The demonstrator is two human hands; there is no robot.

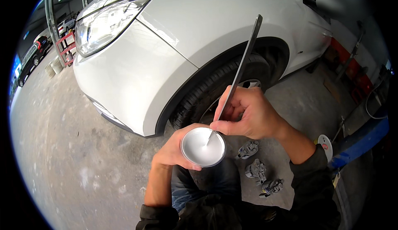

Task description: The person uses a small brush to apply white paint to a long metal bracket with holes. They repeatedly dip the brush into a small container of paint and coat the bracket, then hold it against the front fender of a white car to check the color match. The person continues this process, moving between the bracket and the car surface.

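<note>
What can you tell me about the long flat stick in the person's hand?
The stick is a thin, flat strip, dark grey and metal-looking, with a small hole near its top end. It stands tilted, its top leaning to the right in front of the white car's wheel arch. The right hand grips its lower part. Its bottom tip dips into pale silvery-white paint inside a round cup that the left hand holds.

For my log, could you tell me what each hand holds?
Left hand: closed around the paint cup.
Right hand: closed on the stirring stick.
</note>
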